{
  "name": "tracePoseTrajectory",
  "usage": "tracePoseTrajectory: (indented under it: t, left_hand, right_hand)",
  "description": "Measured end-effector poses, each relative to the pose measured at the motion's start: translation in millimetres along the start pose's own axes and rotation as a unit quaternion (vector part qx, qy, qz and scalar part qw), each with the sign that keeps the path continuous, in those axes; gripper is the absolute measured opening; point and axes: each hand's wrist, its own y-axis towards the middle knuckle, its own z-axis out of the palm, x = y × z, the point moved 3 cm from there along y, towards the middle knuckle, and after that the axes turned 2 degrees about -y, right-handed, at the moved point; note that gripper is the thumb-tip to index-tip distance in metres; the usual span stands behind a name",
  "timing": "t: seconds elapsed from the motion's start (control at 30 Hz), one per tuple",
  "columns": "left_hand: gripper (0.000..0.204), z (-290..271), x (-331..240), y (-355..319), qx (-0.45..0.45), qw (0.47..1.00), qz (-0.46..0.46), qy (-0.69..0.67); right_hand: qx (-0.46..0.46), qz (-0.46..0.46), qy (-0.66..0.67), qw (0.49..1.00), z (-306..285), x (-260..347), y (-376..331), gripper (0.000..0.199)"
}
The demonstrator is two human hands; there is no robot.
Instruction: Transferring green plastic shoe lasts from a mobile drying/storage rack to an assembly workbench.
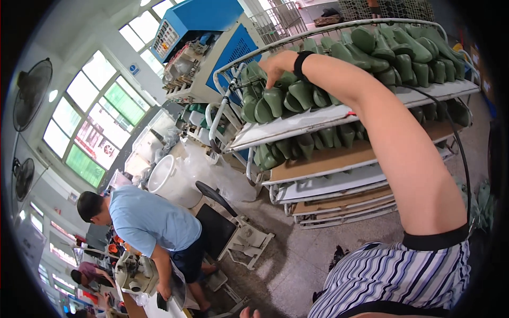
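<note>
My right arm reaches up and left across the picture to a wheeled rack. At the rack's left end, my right hand (272, 67) is closed around the upper part of a green shoe last (255, 72); the fingers are partly hidden behind it. More green shoe lasts (273, 100) stand packed in rows on the white top shelf (297, 124), just below that hand. Only the fingertips of my left hand (249, 313) show, at the bottom edge. They look apart, and nothing is seen in them.
Lower shelves (328, 163) hold further lasts. Behind the rack stands a blue and cream machine (212, 47). A co-worker in a light blue shirt (151, 217) bends over a bench at left, beside a black chair (214, 230) and a white bin (164, 175).
</note>
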Motion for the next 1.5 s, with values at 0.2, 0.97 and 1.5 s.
tracePoseTrajectory:
  t: [0.2, 0.97, 1.5]
  left_hand:
    - [0.035, 52, -116, 61, 0.117, 0.982, 0.018, -0.148]
    - [0.049, 192, -404, 163, 0.421, 0.637, -0.127, -0.633]
    - [0.064, 195, -332, 87, 0.535, 0.646, -0.277, -0.468]
  right_hand:
    - [-0.041, -0.053, -0.009, 0.998, -5, 25, -24, 0.056]
    - [-0.456, -0.434, 0.017, 0.777, 90, 136, -310, 0.017]
    - [0.239, -0.146, 0.939, 0.202, 295, 167, -301, 0.072]
